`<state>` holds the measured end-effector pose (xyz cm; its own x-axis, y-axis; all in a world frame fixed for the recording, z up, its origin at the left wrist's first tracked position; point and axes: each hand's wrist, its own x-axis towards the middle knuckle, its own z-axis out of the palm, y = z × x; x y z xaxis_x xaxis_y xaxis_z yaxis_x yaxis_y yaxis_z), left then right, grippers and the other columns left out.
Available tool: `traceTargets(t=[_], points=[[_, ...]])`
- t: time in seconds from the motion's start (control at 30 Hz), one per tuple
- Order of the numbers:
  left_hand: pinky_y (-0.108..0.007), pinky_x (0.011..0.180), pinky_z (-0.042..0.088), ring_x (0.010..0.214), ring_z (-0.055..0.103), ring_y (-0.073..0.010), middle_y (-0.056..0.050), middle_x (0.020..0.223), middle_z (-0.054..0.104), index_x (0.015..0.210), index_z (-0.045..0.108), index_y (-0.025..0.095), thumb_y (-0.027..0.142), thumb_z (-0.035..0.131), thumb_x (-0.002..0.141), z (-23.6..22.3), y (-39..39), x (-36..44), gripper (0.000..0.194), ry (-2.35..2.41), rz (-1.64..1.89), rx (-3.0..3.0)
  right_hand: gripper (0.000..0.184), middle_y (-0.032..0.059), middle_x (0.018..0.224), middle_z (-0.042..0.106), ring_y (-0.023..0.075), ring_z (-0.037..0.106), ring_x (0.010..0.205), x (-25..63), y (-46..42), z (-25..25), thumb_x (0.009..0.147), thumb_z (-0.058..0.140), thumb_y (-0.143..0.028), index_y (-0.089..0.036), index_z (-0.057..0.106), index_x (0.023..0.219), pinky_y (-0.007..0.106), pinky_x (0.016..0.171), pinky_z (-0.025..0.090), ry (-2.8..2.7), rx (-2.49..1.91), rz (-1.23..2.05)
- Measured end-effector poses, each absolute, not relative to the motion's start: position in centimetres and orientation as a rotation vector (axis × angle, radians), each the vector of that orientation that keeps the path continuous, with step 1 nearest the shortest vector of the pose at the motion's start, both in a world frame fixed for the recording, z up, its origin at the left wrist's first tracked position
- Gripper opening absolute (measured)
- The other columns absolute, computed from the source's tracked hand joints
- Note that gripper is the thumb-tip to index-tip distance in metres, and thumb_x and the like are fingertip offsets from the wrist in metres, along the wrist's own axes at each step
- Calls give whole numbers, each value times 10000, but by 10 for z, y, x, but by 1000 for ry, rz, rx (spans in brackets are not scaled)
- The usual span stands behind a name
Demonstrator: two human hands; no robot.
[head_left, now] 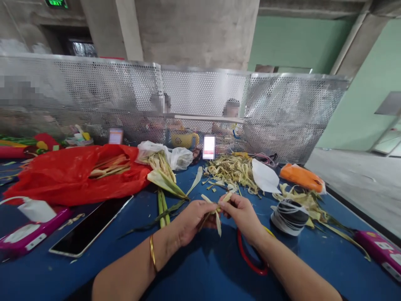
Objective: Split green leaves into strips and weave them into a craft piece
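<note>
Pale strips of dried husk (218, 223) are pinched between my two hands above the middle of the blue table. My left hand (196, 219) is closed on them, thumb on top, with a gold bangle on its wrist. From the other side my right hand (239, 209) pinches the same husk with thumb and forefinger. A husk end hangs down between the hands. Under my right wrist lies a red-handled tool (247, 255), partly hidden by the arm. Close beyond the hands is a heap of shredded husk (232, 169).
A red plastic bag (62, 175) with husks lies at left, near a dark phone (94, 225) and purple power strip (34, 232). At right are a spool of cord (290, 217), an orange packet (302, 177) and another purple strip (380, 251). A perforated metal screen (200, 90) stands behind.
</note>
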<state>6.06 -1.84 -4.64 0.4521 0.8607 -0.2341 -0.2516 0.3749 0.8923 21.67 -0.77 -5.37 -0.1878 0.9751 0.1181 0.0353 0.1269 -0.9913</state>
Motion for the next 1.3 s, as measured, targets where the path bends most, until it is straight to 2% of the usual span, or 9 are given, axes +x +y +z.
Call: traceTargets(t=[0.1, 0.17, 0.23, 0.4, 0.57, 0.87, 1.03, 1.17, 1.3], points=[[-229, 604, 494, 584, 583, -131, -51, 648, 646, 669, 667, 114, 264, 630, 735, -45, -16, 59, 167, 805, 851, 859, 352, -16, 758, 644, 101, 576, 560, 221, -8, -49, 671, 708, -399, -188, 590, 927, 226, 529, 447, -1441, -1012, 1471], [-225, 588, 503, 573, 589, -124, -55, 638, 646, 685, 667, 99, 210, 586, 772, -46, -13, 57, 163, 831, 876, 783, 386, 5, 855, 669, 104, 615, 563, 223, -8, -50, 654, 713, -384, -186, 583, 959, 227, 525, 468, -1480, -1027, 1632], [-224, 573, 515, 563, 596, -119, -52, 628, 642, 694, 665, 91, 176, 552, 803, -47, -11, 55, 179, 858, 870, 710, 354, 5, 803, 676, 104, 619, 543, 223, -8, -54, 644, 710, -369, -173, 598, 916, 226, 521, 475, -1534, -1094, 1669], [-232, 553, 534, 535, 600, -112, -42, 625, 644, 725, 664, 90, 180, 535, 852, -48, -9, 53, 202, 898, 807, 617, 260, -48, 493, 544, 74, 491, 428, 224, -3, -58, 671, 665, -407, -160, 587, 644, 201, 457, 394, -1580, -1255, 1390], [-214, 523, 516, 528, 599, -108, -35, 626, 646, 751, 663, 97, 193, 551, 858, -48, -9, 54, 182, 915, 809, 597, 271, -70, 418, 415, 76, 369, 411, 232, 1, -50, 738, 595, -417, -170, 590, 628, 213, 435, 291, -1607, -1241, 1124], [-189, 539, 470, 528, 574, -92, -36, 615, 642, 713, 679, 96, 221, 642, 782, -52, -9, 58, 147, 958, 819, 724, 234, -52, 517, 417, 97, 360, 499, 235, -2, -51, 815, 553, -370, -183, 587, 680, 221, 476, 264, -1771, -1271, 692], [-222, 551, 461, 519, 555, -107, -31, 588, 631, 662, 673, 103, 307, 755, 659, -55, -13, 58, 220, 1042, 803, 940, 169, 3, 693, 566, 128, 503, 660, 236, -10, -36, 857, 531, -256, -189, 612, 725, 228, 616, 358, -2060, -1090, 433], [-222, 541, 436, 504, 524, -103, -11, 560, 611, 645, 677, 120, 324, 736, 656, -54, -17, 55, 213, 1037, 659, 1169, 152, 1, 705, 557, 122, 512, 684, 236, -12, -31, 835, 539, -183, -182, 603, 697, 224, 626, 343, -2238, -1049, 430], [-219, 575, 433, 543, 526, -104, -16, 610, 622, 681, 692, 126, 348, 719, 676, -48, -22, 52, 224, 891, 518, 1321, 158, -53, 556, 447, 91, 406, 548, 239, -5, -36, 770, 600, -218, -171, 572, 622, 222, 544, 292, -2154, -1162, 755]])
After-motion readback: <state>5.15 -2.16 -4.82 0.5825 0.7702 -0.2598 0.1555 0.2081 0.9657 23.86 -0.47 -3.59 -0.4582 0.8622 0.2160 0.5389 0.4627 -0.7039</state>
